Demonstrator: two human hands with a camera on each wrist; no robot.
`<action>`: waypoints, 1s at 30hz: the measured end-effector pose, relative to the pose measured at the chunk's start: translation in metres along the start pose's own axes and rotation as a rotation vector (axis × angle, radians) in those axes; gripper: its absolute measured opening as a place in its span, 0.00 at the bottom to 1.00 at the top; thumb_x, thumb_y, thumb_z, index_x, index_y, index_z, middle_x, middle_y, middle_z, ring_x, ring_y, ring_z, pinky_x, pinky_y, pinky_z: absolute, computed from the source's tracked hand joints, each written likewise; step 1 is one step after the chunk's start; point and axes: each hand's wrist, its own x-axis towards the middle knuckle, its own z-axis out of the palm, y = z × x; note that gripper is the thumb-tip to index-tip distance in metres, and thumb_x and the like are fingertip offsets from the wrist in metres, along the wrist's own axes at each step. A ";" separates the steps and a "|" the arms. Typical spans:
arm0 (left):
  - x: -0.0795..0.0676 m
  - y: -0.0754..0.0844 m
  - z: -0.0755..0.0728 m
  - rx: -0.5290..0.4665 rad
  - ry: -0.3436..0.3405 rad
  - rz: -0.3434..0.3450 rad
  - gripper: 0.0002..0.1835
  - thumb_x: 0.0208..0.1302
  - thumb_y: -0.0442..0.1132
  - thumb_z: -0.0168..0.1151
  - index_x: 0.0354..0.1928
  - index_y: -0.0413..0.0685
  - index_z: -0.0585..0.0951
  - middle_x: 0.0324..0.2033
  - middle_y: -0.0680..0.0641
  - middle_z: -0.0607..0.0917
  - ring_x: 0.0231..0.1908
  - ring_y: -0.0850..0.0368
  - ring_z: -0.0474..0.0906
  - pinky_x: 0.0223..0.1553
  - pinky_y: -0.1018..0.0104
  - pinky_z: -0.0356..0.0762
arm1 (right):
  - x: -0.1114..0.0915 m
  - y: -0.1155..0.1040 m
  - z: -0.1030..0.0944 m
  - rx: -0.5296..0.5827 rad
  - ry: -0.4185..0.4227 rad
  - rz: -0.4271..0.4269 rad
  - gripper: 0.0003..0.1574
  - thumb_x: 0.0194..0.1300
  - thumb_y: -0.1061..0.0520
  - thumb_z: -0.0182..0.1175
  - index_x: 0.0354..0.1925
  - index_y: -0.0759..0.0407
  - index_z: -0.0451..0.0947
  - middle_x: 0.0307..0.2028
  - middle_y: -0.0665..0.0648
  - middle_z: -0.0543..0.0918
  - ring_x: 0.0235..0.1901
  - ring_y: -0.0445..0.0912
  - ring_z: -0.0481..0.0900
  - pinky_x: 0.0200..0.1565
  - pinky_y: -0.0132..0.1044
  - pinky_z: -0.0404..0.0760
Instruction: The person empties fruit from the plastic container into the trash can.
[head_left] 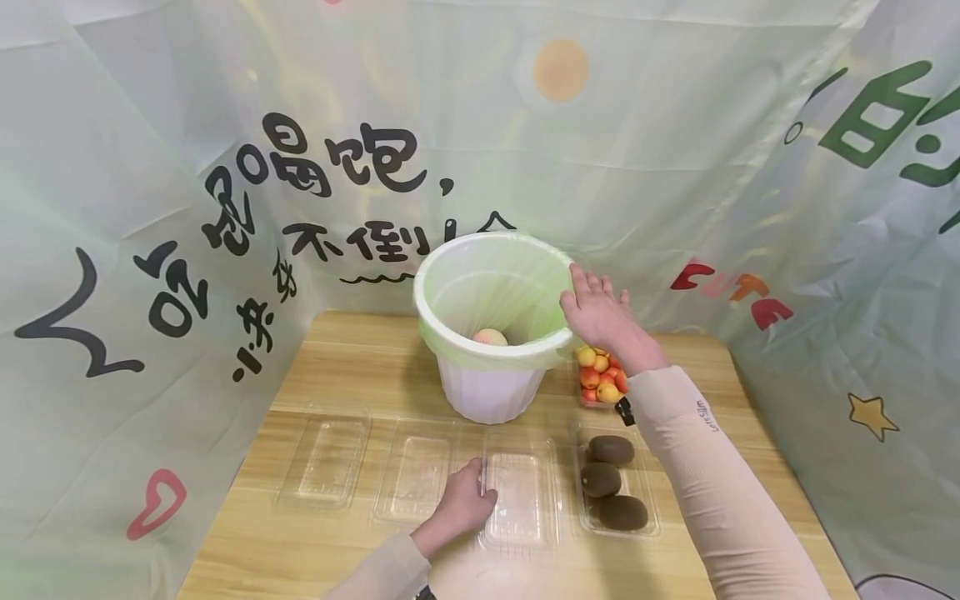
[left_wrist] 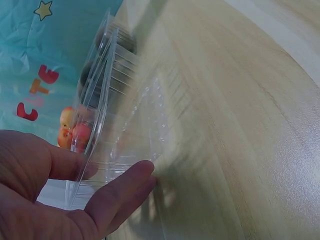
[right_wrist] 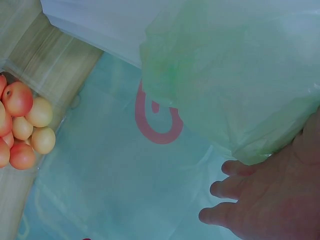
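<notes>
It's white on the bucket (head_left: 486, 390), sheer green on its plastic bag (right_wrist: 220, 75), pinkish on the peach (head_left: 491, 337), dark brown on the kiwis (head_left: 623, 513), reds and yellows across the apple-like fruits (head_left: 589, 379), colourless trays (head_left: 517, 504), streaky tan table grain (head_left: 240, 537), black characters (head_left: 351, 159) over pale-green backdrop (head_left: 675, 192)!

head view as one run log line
left hand: holds third tray from left; right hand: touching white bin; peach: in bin; three kiwis: in fourth tray

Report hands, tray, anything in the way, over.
Left hand pinching edge of clear tray, looks empty. Right hand at bin rim. Kiwi tray close alongside, right; no obstruction seen.
</notes>
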 end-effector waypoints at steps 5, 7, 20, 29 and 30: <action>-0.001 -0.002 0.001 0.013 -0.011 -0.018 0.35 0.60 0.34 0.63 0.66 0.21 0.64 0.14 0.54 0.70 0.14 0.62 0.66 0.22 0.65 0.73 | 0.000 0.000 0.000 -0.002 0.001 -0.002 0.44 0.75 0.34 0.18 0.79 0.52 0.25 0.78 0.69 0.37 0.75 0.69 0.31 0.69 0.71 0.30; -0.002 -0.002 0.001 0.014 -0.011 -0.018 0.37 0.60 0.34 0.63 0.66 0.21 0.63 0.13 0.55 0.70 0.13 0.63 0.65 0.20 0.66 0.72 | 0.000 0.000 0.000 0.002 0.002 -0.004 0.44 0.75 0.35 0.19 0.79 0.52 0.25 0.78 0.69 0.37 0.76 0.69 0.31 0.69 0.71 0.30; -0.004 0.001 -0.016 -0.016 0.004 0.008 0.35 0.62 0.34 0.63 0.67 0.22 0.64 0.22 0.52 0.79 0.22 0.62 0.74 0.24 0.68 0.76 | -0.001 0.000 0.001 0.055 -0.011 -0.007 0.44 0.76 0.35 0.20 0.79 0.51 0.24 0.78 0.68 0.35 0.76 0.67 0.30 0.70 0.69 0.29; 0.016 0.010 -0.061 -0.003 0.019 0.117 0.21 0.61 0.27 0.56 0.58 0.32 0.76 0.31 0.46 0.82 0.24 0.63 0.75 0.26 0.72 0.79 | -0.001 0.005 0.001 0.190 0.016 -0.063 0.47 0.76 0.32 0.28 0.79 0.53 0.26 0.79 0.61 0.36 0.77 0.63 0.33 0.74 0.61 0.35; 0.020 0.012 -0.071 -0.001 0.039 0.121 0.21 0.63 0.28 0.56 0.58 0.33 0.76 0.33 0.45 0.82 0.25 0.63 0.75 0.26 0.72 0.79 | -0.001 0.006 0.001 0.203 0.022 -0.073 0.47 0.76 0.32 0.28 0.79 0.53 0.27 0.79 0.61 0.36 0.77 0.63 0.34 0.75 0.59 0.36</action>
